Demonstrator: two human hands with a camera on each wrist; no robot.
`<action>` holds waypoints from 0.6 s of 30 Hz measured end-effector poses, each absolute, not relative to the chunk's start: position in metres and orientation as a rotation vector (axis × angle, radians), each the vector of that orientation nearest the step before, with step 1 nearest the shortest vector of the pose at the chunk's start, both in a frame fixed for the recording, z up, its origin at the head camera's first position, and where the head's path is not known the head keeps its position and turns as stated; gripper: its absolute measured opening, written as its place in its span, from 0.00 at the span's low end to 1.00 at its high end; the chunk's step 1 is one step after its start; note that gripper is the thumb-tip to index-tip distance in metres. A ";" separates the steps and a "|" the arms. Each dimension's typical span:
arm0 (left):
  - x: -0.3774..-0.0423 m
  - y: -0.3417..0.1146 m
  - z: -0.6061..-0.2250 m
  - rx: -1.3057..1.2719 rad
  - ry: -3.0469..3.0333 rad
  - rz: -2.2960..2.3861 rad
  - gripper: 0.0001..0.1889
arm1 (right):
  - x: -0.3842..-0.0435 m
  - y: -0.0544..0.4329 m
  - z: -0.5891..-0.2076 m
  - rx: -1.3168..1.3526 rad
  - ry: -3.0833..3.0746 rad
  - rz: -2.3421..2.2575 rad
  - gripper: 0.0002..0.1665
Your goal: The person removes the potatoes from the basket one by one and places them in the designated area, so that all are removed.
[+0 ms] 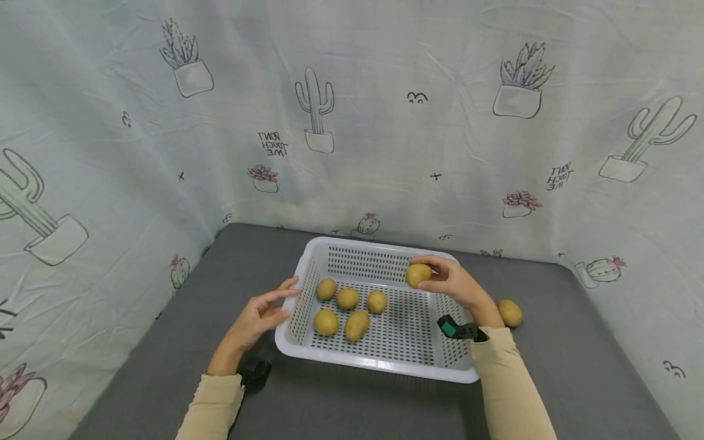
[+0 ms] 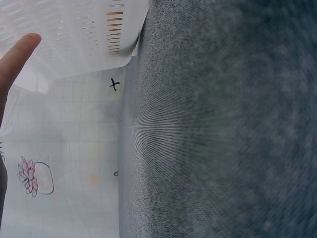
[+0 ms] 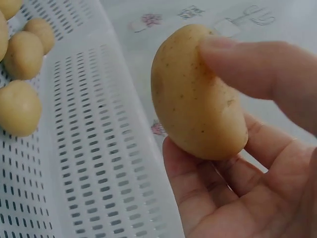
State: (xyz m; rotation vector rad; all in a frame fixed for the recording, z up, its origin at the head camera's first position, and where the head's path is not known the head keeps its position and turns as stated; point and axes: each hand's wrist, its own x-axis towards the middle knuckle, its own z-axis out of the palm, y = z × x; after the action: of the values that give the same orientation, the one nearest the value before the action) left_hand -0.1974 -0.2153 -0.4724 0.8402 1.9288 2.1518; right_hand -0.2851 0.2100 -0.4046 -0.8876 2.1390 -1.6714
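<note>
My right hand (image 1: 448,282) grips a potato (image 1: 418,275) between thumb and fingers, over the right part of a white plastic basket (image 1: 379,365). The right wrist view shows this potato (image 3: 195,94) close up, with the thumb on one side and the fingers under the other. Inside the basket, several potatoes (image 1: 348,298) lie in a loose group on the left half of the slotted floor. At the basket's left rim, my left hand (image 1: 258,315) has its fingers spread and extended, fingertips right at the rim. One finger (image 2: 19,57) shows against the basket wall in the left wrist view.
Another potato (image 1: 509,313) lies on the dark grey table (image 1: 352,406) to the right of the basket, beside my right forearm. A pale curtain (image 1: 374,122) printed with cacti hangs behind the table and along its sides.
</note>
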 end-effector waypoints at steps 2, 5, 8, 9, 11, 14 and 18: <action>-0.197 -0.215 -0.473 0.848 1.917 2.158 0.24 | -0.284 0.213 -0.405 -0.907 2.132 -1.714 0.31; -0.197 -0.215 -0.473 0.862 1.906 2.163 0.24 | -0.284 0.217 -0.406 -0.987 2.082 -1.784 0.30; -0.195 -0.215 -0.474 0.861 1.907 2.164 0.24 | -0.283 0.219 -0.406 -1.056 2.038 -1.820 0.29; -0.195 -0.215 -0.473 0.862 1.908 2.165 0.24 | -0.283 0.219 -0.405 -1.068 2.031 -1.824 0.29; -0.195 -0.214 -0.473 0.864 1.909 2.166 0.23 | -0.281 0.219 -0.402 -1.069 2.037 -1.831 0.29; -0.195 -0.215 -0.473 0.887 1.899 2.170 0.23 | -0.277 0.221 -0.397 -1.068 2.062 -1.851 0.30; -0.196 -0.215 -0.472 0.905 1.896 2.165 0.23 | -0.272 0.224 -0.392 -1.104 2.078 -1.872 0.29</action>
State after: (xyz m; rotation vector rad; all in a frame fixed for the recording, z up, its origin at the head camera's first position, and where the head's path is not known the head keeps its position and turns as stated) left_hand -0.1958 -0.2150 -0.4724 0.9052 1.8965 2.1646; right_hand -0.2721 0.2242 -0.3917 -1.1038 2.0782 -1.8715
